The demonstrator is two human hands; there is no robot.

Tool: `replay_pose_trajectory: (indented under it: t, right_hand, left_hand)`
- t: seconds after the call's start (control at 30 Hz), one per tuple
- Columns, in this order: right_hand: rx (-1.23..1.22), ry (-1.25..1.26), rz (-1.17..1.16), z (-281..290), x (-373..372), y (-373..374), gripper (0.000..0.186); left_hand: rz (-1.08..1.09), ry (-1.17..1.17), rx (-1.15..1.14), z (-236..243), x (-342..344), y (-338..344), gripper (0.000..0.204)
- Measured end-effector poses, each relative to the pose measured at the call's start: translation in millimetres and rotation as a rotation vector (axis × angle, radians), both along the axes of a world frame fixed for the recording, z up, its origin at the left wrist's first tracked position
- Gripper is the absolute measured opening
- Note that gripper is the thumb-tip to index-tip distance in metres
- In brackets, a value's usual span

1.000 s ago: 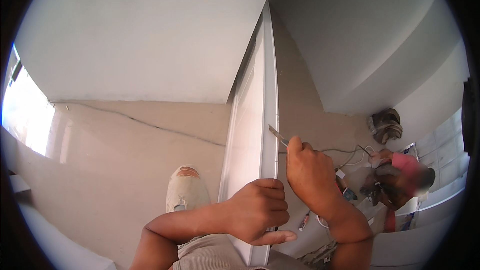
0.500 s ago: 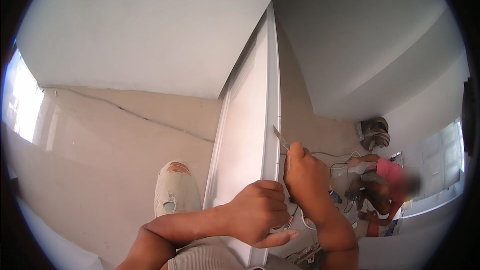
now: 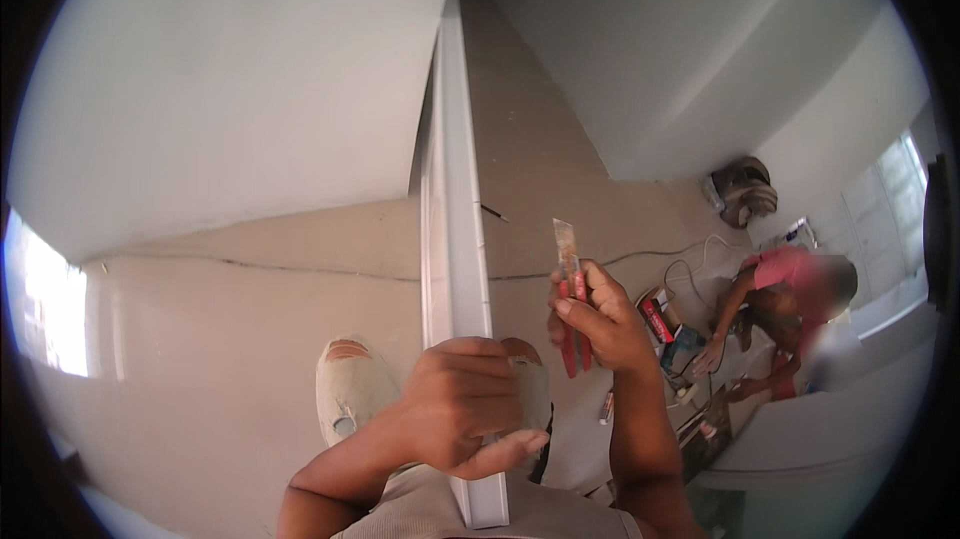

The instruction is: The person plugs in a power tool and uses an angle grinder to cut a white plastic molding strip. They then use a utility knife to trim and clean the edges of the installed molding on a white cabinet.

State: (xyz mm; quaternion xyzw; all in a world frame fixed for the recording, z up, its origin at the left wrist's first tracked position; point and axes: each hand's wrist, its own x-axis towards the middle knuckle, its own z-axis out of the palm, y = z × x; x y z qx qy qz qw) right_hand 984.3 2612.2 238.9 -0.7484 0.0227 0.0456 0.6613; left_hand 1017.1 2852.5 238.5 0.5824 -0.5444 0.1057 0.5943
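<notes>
A long white door panel point(image 3: 462, 209) stands on edge between my feet, running away from me with its narrow edge facing up. My left hand point(image 3: 455, 404) is closed over the near part of that edge, fingers bent across it and thumb stretched to the right. To the right of the panel and apart from it, my right hand point(image 3: 600, 324) holds a utility knife point(image 3: 572, 284). The knife has a red handle and a stained flat blade pointing up and away. Small dark marks show along the panel's right rim.
A co-worker in a pink top point(image 3: 785, 279) crouches at the right beside a teal power tool point(image 3: 683, 351) and a red box point(image 3: 657, 319). A cable point(image 3: 270, 266) crosses the tiled floor. A dark bag point(image 3: 742, 191) lies by the wall. A white wall point(image 3: 240, 79) stands at far left.
My right hand has drawn away from the panel edge to the right, turning the knife upright. The panel has swung more upright in view, and my left hand stays on it.
</notes>
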Motion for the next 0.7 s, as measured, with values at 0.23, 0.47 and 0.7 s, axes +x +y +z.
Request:
replay_pose_trajectory:
  t: [0.23, 0.47, 0.7]
  right_hand:
    - [0.356, -0.004, -0.162, -37, -14, 1, 0.046]
    - [0.697, 0.273, -0.391, -150, -72, -4, 0.041]
    - [0.772, 0.334, -0.474, -238, -126, 28, 0.039]
  left_hand:
    - [-0.023, 0.032, 0.059, 4, 9, 3, 0.026]
    - [0.047, 0.076, 0.313, 16, -6, -1, 0.031]
    - [0.372, -0.064, 1.031, 71, -23, -38, 0.033]
